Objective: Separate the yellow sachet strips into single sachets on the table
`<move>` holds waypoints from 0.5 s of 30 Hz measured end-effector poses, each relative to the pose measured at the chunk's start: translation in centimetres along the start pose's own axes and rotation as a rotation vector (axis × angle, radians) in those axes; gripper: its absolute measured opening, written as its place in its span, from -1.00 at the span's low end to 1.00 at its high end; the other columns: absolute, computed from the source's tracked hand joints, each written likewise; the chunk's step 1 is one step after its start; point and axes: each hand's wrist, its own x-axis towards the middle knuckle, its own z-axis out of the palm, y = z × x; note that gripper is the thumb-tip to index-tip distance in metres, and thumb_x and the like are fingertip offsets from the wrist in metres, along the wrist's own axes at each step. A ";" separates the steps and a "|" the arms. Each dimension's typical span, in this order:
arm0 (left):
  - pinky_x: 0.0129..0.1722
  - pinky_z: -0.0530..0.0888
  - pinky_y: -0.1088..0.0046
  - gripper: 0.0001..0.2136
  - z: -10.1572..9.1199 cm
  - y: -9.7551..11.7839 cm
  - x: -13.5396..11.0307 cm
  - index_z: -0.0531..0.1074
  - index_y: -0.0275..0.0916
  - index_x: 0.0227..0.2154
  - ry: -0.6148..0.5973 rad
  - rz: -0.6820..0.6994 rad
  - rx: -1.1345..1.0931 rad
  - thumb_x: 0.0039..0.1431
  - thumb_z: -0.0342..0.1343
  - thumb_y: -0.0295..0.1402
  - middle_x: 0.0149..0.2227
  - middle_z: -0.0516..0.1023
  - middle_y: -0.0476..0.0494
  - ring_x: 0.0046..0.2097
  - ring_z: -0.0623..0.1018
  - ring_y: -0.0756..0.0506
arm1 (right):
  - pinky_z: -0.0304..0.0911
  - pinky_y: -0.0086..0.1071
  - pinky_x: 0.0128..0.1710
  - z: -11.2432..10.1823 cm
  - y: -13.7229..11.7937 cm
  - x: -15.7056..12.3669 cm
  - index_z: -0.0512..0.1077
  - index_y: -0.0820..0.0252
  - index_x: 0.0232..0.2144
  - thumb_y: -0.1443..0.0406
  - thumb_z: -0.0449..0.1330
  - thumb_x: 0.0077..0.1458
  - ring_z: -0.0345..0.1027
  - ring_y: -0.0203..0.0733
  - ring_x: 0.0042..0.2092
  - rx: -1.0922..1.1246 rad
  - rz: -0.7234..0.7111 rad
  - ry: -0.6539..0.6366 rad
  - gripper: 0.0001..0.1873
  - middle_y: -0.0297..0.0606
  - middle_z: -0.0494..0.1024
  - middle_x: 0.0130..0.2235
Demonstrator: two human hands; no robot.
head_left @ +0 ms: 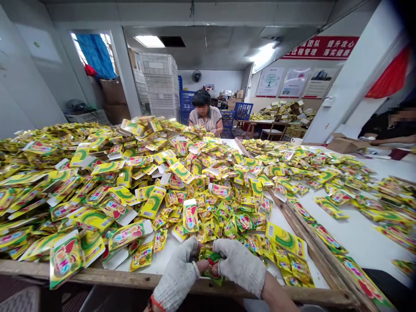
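My left hand [180, 271] and my right hand [238, 264], both in white knitted gloves with bare fingertips, meet at the table's near edge. Together they pinch a small green and red sachet [211, 261] between the fingertips. Just beyond them lies a great heap of yellow and green packets and flat cartons [136, 186], spread over the white table [354, 234]. One upright yellow packet [190, 216] stands right behind my hands.
A wooden rail [302, 225] runs diagonally between two tabletops, and a wooden edge [107, 277] borders the near side. A person in a striped top [205, 116] sits at the far end. Another person's arm [390, 138] rests at right beside a cardboard box [344, 144]. White crates [159, 82] are stacked behind.
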 end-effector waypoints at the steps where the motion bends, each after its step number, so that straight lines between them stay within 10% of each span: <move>1: -0.26 0.44 0.40 -0.67 0.0 0.0 0.0 0.37 -0.25 -0.34 -0.016 0.009 -0.011 -0.12 0.33 -0.21 -0.30 0.51 -0.09 -0.25 0.50 -0.12 | -0.03 -0.48 -0.51 0.1 -0.1 0.0 0.41 0.18 -0.43 0.34 0.28 -0.23 0.17 -0.33 -0.47 0.046 0.013 0.029 -0.80 -0.48 0.31 -0.56; 8: -0.26 0.44 0.41 -0.68 0.3 -0.1 1.1 0.32 -0.20 -0.29 0.013 0.040 0.016 0.01 0.22 -0.13 -0.29 0.51 -0.10 -0.24 0.52 -0.12 | 0.33 -0.40 -0.26 1.9 1.3 -0.2 0.43 0.17 -0.09 0.21 0.09 0.06 0.45 -0.18 -0.25 0.372 0.017 0.078 -0.64 -0.23 0.57 -0.22; 15: -0.08 0.36 0.25 -0.40 -2.5 2.5 6.0 0.23 -0.32 0.05 0.555 0.079 1.084 0.05 0.09 0.00 -0.08 0.47 -0.36 -0.03 0.47 -0.30 | 0.41 -0.36 -0.19 3.5 5.2 -0.1 0.47 0.19 -0.04 0.18 0.10 0.01 0.50 -0.09 -0.21 0.402 0.228 0.310 -0.54 -0.21 0.62 -0.17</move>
